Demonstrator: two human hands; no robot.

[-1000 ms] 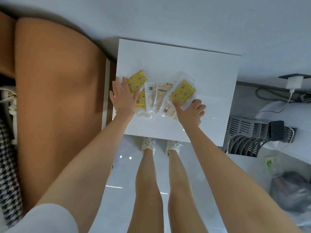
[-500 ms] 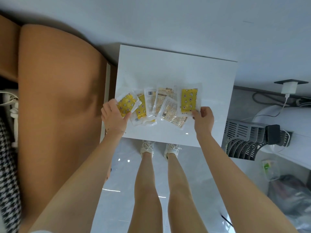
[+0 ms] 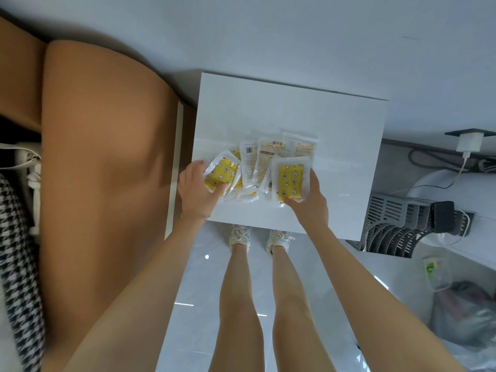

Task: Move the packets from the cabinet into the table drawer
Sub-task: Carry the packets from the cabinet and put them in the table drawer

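I note the packets (image 3: 257, 159) fanned on the white desk (image 3: 268, 108), nearer its front edge, with open surface beyond them. The left hand (image 3: 197, 189), at the desk's left edge, pinches the left yellow packet (image 3: 220, 174); the right hand (image 3: 308, 200) grips the right yellow packet (image 3: 290, 181).

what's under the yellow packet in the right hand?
The yellow packet, pinched by the right hand, overlaps the near ends of the beige packets on the white table. What lies directly beneath its middle is covered.
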